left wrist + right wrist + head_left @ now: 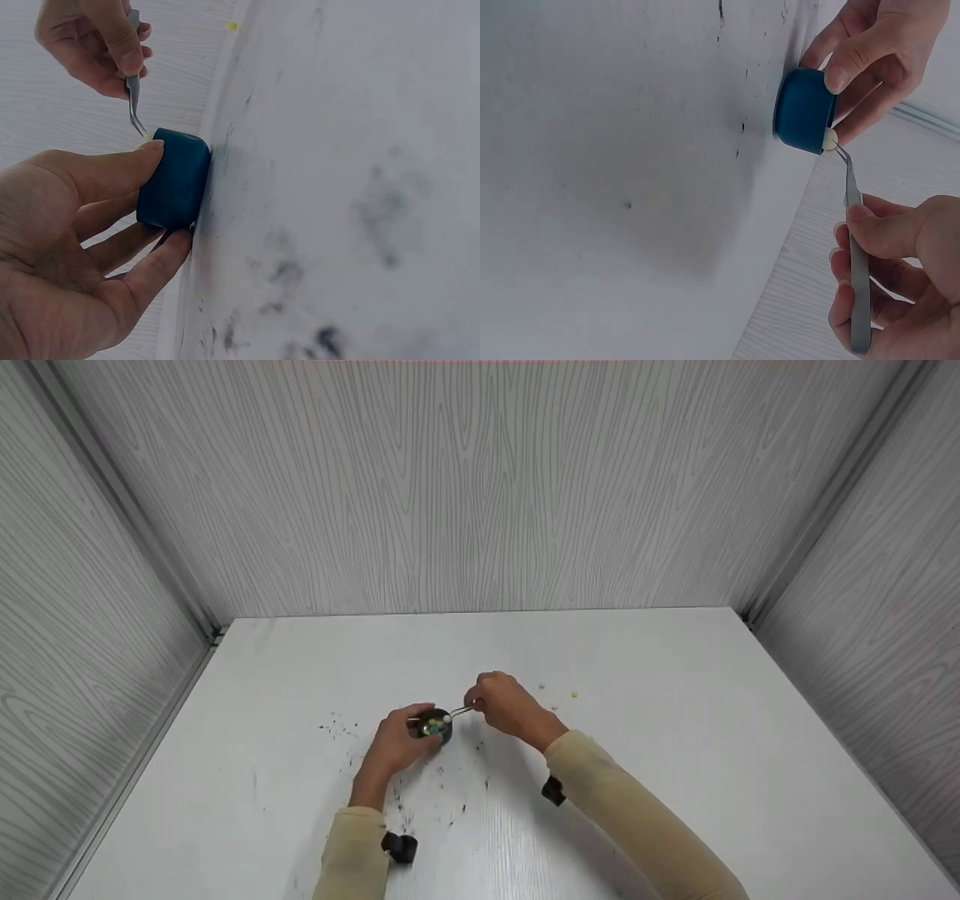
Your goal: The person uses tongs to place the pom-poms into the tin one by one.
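Head: gripping small cup point(448, 736) on white table point(660, 690) with left hand point(401, 744), fingers clamped round wall. Holding tweezers point(463, 709) in right hand point(504, 706), pointed into cup's mouth. Seeing mixed-colour beads point(433, 727) inside, plus a few loose beads point(574, 694) beyond right hand.

Left wrist: pressing thumb near rim, fingers on opposite side of blue wall.

Right wrist: pinching tweezers between thumb and fingers, with pale bead point(829, 139) at tips, right by cup's rim.
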{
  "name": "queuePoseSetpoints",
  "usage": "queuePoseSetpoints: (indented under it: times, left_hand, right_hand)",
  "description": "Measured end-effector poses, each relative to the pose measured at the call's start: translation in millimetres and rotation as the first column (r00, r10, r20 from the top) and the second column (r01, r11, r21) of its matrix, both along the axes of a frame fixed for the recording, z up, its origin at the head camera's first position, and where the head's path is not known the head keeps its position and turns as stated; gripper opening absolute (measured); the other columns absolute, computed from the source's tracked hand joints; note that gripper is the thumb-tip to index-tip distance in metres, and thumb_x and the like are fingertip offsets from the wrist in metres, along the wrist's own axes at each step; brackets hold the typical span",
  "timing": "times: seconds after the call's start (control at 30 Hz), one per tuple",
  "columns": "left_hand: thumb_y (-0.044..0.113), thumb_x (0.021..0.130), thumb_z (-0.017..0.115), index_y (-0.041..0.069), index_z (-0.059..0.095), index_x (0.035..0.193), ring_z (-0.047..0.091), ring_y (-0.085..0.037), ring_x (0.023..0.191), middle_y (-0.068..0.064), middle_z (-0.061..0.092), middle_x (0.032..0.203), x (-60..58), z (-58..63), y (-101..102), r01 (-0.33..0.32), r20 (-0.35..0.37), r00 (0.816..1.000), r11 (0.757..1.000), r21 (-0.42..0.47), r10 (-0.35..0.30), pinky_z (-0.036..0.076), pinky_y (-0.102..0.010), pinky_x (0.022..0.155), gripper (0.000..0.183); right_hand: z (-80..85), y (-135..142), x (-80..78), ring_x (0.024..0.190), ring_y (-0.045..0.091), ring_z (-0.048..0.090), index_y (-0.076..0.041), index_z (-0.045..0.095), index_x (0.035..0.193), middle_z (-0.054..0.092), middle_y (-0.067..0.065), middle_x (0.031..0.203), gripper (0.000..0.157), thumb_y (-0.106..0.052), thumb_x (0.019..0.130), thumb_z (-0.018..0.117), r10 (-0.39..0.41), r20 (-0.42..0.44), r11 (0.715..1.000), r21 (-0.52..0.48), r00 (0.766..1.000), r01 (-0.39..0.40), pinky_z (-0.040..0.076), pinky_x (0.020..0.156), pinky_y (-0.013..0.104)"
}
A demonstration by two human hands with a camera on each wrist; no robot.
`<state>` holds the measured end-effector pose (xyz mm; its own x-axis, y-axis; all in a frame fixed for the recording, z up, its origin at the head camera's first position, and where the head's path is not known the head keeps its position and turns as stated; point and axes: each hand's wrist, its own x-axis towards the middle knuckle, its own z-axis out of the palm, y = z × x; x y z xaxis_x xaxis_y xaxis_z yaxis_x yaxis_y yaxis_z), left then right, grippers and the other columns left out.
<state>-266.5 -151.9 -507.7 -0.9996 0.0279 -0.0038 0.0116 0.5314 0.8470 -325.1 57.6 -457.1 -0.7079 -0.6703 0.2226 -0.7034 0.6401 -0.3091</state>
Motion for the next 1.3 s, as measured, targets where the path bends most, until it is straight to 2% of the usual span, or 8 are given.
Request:
queuePoseSetpoints:
  times: [0.4, 0.67, 1.0, 1.3]
  left_hand:
    - [0.006, 0.091, 0.075, 0.005, 0.060, 0.143, 0.061, -0.040, 0.130, -0.021, 0.062, 0.142, 0.6, 0.2, -1, -0.001, 0.004, 1.000, 1.000, 0.008, 0.001, 0.047, -0.056, 0.112, 0.054]
    - [0.007, 0.091, 0.075, 0.004, 0.060, 0.142, 0.060, -0.039, 0.131, -0.020, 0.063, 0.142, 0.8, -0.6, -1, 0.001, -0.004, 1.000, 1.000, 0.008, -0.001, 0.047, -0.056, 0.112, 0.053]
    - [0.005, 0.091, 0.076, 0.004, 0.059, 0.144, 0.064, -0.038, 0.127, -0.021, 0.061, 0.143, -0.5, -0.1, -1, 0.000, 0.017, 1.000, 0.999, 0.044, -0.001, 0.051, -0.052, 0.109, 0.055]
    - [0.006, 0.092, 0.075, 0.006, 0.059, 0.144, 0.063, -0.038, 0.129, -0.021, 0.061, 0.143, 1.7, 1.3, 1, -0.013, 0.031, 0.999, 1.000, 0.028, 0.012, 0.049, -0.053, 0.111, 0.055]
  right_hand:
    - [-2.9, -1, -0.9, 0.098, 0.027, 0.071, -0.003, 0.081, 0.105, 0.074, 0.013, 0.097, 0.020, 0.006, 0.095, 0.066, -0.031, 0.046, 1.000, 0.001, 0.998, 0.031, 0.061, 0.088, 0.040]
    - [-3.1, 1, -1.4, 0.098, 0.028, 0.071, -0.003, 0.081, 0.106, 0.075, 0.013, 0.098, 0.019, 0.004, 0.096, 0.066, -0.027, 0.029, 1.000, 0.008, 0.999, 0.027, 0.060, 0.089, 0.040]
    - [5.8, 19, -7.0, 0.094, 0.027, 0.074, -0.001, 0.081, 0.103, 0.076, 0.015, 0.096, 0.020, 0.009, 0.093, 0.067, -0.029, -0.004, 0.998, -0.055, 1.000, 0.029, 0.062, 0.083, 0.039]
    - [11.7, 44, -13.6, 0.091, 0.026, 0.074, -0.001, 0.081, 0.103, 0.076, 0.014, 0.095, 0.018, 0.007, 0.092, 0.070, -0.093, 0.029, 0.993, -0.070, 0.995, 0.095, 0.063, 0.081, 0.037]
